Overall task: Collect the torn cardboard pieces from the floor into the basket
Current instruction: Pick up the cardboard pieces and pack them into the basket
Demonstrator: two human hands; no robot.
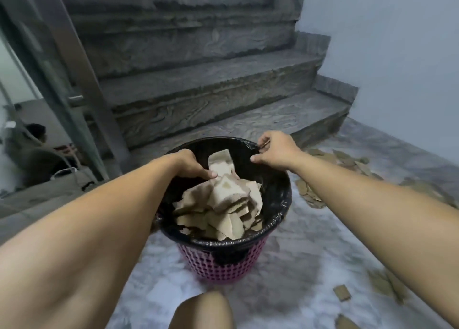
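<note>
Pink basket [218, 264], no readable writing; left hand [190, 163] grips black liner [275, 187], right hand [273, 149] pinches liner rim.

Single head cam, fwd and down, close over basket [223, 261] at foot of stairs [211, 92].

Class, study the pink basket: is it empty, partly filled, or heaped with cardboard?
Heaped. In the pink basket, torn cardboard pieces pile up to about the rim of its black liner.
</note>
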